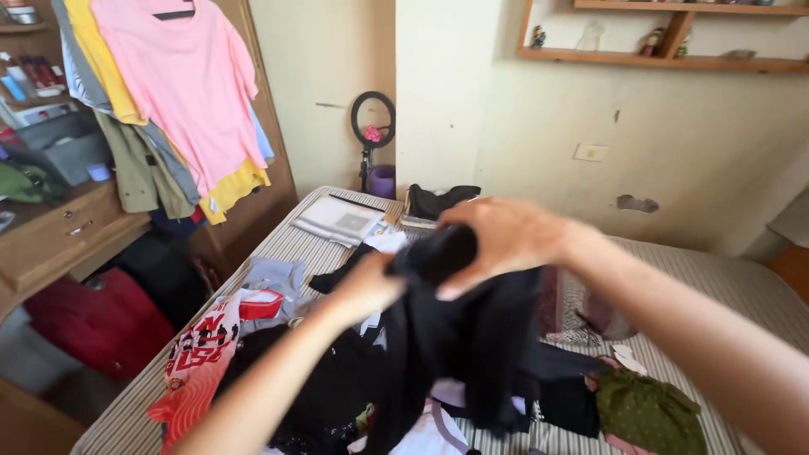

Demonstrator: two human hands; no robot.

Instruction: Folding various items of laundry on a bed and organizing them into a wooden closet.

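Observation:
Both my hands hold up a black garment [472,337] over a bed with a striped cover [725,286]. My right hand [506,240] grips its top edge from above, and my left hand [366,286], blurred, grasps it on the left side. The cloth hangs down loosely over a pile of clothes. Below it lie a red and white printed shirt [202,354], a dark lacy piece [320,396] and an olive green dotted garment [649,413].
A pink shirt [190,84] and other tops hang on a wooden wardrobe at left. A wooden dresser [59,232] and a red bag [101,324] stand beside the bed. Folded papers [337,221], a ring light [372,122] and a purple cup [382,181] are at the far end.

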